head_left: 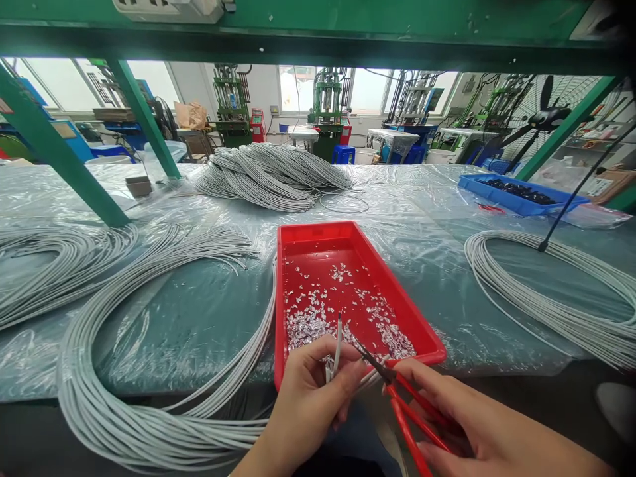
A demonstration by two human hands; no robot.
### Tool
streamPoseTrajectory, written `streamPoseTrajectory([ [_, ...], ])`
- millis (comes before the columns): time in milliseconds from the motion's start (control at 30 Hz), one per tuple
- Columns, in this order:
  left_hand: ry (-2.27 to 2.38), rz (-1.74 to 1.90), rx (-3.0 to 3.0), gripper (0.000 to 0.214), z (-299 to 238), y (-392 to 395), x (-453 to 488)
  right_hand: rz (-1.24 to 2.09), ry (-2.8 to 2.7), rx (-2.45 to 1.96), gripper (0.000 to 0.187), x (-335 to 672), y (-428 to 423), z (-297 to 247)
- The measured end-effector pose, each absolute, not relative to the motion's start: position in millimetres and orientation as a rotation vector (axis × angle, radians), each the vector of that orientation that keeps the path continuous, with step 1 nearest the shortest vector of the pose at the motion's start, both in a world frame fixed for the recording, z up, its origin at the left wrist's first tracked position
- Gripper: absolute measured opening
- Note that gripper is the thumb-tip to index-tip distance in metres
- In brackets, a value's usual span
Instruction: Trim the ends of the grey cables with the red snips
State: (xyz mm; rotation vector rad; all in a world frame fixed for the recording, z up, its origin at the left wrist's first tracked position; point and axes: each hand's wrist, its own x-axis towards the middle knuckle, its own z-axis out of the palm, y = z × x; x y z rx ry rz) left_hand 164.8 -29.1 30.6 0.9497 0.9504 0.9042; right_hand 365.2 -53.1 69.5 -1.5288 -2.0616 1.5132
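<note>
Between the thumb and fingers of my left hand (pixel 318 391) a thin white cable (pixel 338 344) is pinched, its dark end pointing up. My right hand (pixel 457 411) grips red-handled scissors (pixel 392 387), whose dark blades lie close beside the cable, just right of my left thumb. Both hands are over the near edge of a red tray (pixel 397 278). Small silvery scraps (pixel 311 324) are scattered and heaped inside it. A bundle of white cables (pixel 94 397) loops in from the left and passes behind my left hand.
A large pile of coiled cables (pixel 273 175) lies at the back. Another coil (pixel 536 291) rests at right, near a blue tray (pixel 521 192) of black parts. Green frame posts (pixel 144 119) cross the left side. A fan (pixel 544 119) and machines stand beyond.
</note>
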Motion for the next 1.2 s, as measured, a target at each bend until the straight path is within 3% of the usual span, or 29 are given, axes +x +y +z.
streamPoseTrajectory([
  [100,0.91,0.916,0.983,0.038,24.0,-25.8,164.0,1.486,-2.111,-1.509,0.032,368.3,-50.2,69.9],
  [267,0.985,0.926,0.874,0.032,23.4,-29.9,167.0,1.437,-1.873,-1.607,0.054,372.6,-44.2,66.6],
  [400,0.887,0.874,1.148,0.024,15.6,-36.8,170.5,1.495,-1.487,-1.327,0.038,357.5,-37.5,65.2],
  [633,0.788,0.87,1.217,0.054,1.7,-47.9,173.1,1.463,-1.28,-1.068,0.032,329.2,-33.9,68.3],
  [800,0.795,0.857,0.955,0.051,20.3,-52.3,171.4,1.527,-1.386,-1.118,0.036,326.4,-40.5,64.1],
  [933,0.876,0.999,0.697,0.044,35.9,-54.9,167.2,1.351,-1.6,-1.27,0.047,324.1,-45.5,66.8],
  [1200,0.802,1.0,0.793,0.039,30.0,-51.7,158.7,1.134,-1.923,-1.503,0.055,347.3,-74.1,63.3],
])
